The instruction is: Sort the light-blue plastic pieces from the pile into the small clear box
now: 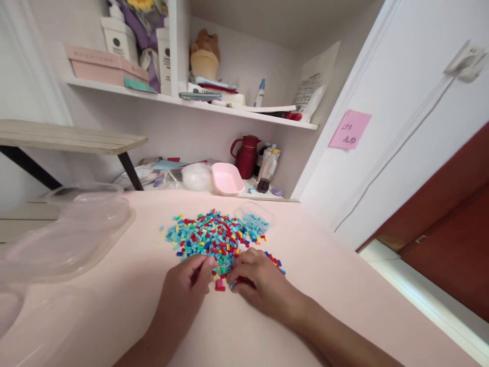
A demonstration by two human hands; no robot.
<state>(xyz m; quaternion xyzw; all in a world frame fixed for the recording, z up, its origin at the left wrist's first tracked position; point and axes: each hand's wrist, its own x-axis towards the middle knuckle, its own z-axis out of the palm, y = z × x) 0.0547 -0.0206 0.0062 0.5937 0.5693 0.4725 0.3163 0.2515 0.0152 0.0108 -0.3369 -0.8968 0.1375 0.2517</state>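
Observation:
A heap of small toy bricks [208,234] in light blue, red, yellow, green and dark blue lies on the pale pink table [313,255]. At its near left edge my left hand [191,280] is closed, thumb and fingertips pressed together; whatever they hold is hidden. My right hand [255,280] curls at the near right edge, with a light blue toy brick [232,286] showing between thumb and fingers. Between both hands lies a red brick [219,286] on the tabletop. Behind the heap, a small clear tub [260,211] contains light blue bricks.
Clear plastic containers [72,234] stand on the left, beside a wooden rack [69,137]. At the back are a pink basin [228,178], a red jug [246,158] and a bottle with dark liquid [267,173]. A white shelf [229,109] with various items hangs above.

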